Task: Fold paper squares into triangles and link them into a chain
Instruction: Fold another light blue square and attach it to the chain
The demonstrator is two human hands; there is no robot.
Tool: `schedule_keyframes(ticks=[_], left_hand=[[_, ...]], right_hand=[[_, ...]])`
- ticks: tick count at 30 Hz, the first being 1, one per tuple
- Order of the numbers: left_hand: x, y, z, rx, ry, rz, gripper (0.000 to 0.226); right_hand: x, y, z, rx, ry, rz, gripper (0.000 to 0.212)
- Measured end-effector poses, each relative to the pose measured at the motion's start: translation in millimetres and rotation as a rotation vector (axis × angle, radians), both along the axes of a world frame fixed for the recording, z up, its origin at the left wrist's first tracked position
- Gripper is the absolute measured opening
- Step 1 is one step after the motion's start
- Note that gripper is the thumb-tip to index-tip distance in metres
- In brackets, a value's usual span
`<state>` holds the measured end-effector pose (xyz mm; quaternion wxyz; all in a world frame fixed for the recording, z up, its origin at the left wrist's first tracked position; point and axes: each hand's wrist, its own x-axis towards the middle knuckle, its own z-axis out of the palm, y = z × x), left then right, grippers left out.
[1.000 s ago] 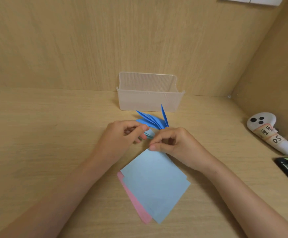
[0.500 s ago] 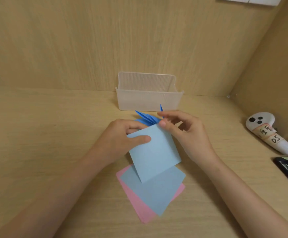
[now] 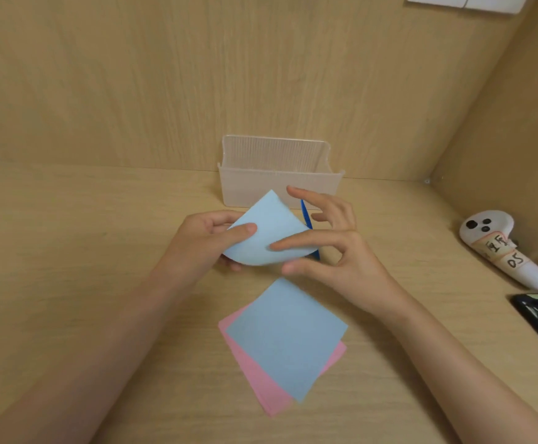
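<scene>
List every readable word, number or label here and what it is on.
"DS" (possibly "05"): handwritten on the taped label on the white controller.
Marks above it on that label: too unclear to read.
No other text visible.

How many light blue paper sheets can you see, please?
2. The held sheet, curled, is pinched by the left hand and touched by the right hand; the flat sheet lies on a pink sheet on the desk. More may be hidden beneath it.

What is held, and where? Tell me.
The left hand pinches the bent blue sheet at its left corner, thumb on top; the right hand rests a forefinger on its right side.
</scene>
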<state>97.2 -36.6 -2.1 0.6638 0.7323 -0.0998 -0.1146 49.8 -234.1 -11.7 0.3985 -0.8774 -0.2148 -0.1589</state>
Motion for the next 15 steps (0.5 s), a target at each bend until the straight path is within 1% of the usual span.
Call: schedule_keyframes(ticks=[2, 7, 10, 12, 15], left_hand=[[-4, -3, 3, -0.011, 0.02, -0.061, 0.014], [-9, -5, 9, -0.044, 0.03, -0.145, 0.015], [-11, -8, 9, -0.051, 0.037, -0.162, 0.016], [-13, -10, 9, -0.058, 0.05, -0.17, 0.019], [-14, -13, 10, -0.047, 0.049, -0.173, 0.025]], right_hand=[[0, 0, 0, 0.129, 0.021, -0.029, 0.014], [3, 0, 2, 0.445, 0.183, -0.112, 0.007], [5, 0, 3, 0.621, 0.242, -0.147, 0.006], [5, -1, 3, 0.651, 0.275, -0.181, 0.006], [4, -1, 5, 0.63, 0.304, -0.191, 0.013]])
